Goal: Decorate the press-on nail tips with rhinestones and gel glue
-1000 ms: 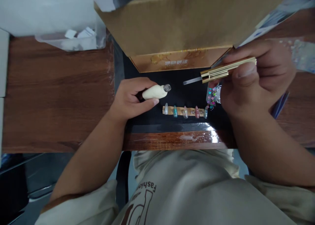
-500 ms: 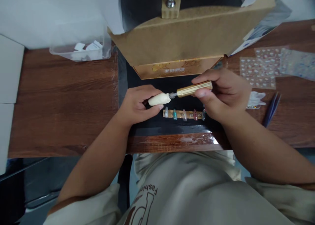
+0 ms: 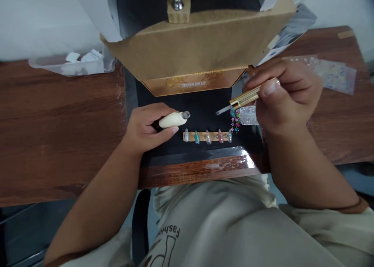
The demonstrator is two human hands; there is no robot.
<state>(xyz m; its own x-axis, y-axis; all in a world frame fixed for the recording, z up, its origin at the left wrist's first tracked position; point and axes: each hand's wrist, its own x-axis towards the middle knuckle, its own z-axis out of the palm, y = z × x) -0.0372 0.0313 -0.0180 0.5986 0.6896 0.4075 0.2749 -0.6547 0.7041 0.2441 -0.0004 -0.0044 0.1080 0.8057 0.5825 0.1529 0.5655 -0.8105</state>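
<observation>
My left hand (image 3: 142, 129) is closed around a cream rounded holder (image 3: 171, 120), whose grey, glittery end points right; whether that end is a nail tip I cannot tell. In my right hand (image 3: 288, 93) I pinch a gold-handled brush (image 3: 248, 97), its flat pale tip slanting down to the left, apart from the holder. Below both lies a tan strip (image 3: 191, 136) bearing several false nails, among them a teal nail (image 3: 196, 137) and a pink nail (image 3: 221, 136). Beside the brush are small colourful flower decorations (image 3: 234, 121) and a clear case (image 3: 248, 116), partly hidden by my right hand.
A black mat (image 3: 204, 107) covers the middle of the wooden table (image 3: 73, 142). Behind it stands a large cardboard box (image 3: 193, 47) with an orange printed box (image 3: 193, 84) at its foot. A clear bin (image 3: 108, 64) sits back left; plastic packets (image 3: 336, 76) lie at right.
The brush has moved right and up, away from the holder's grey end. The flower decorations and clear case now show more. The whole view has shifted somewhat.
</observation>
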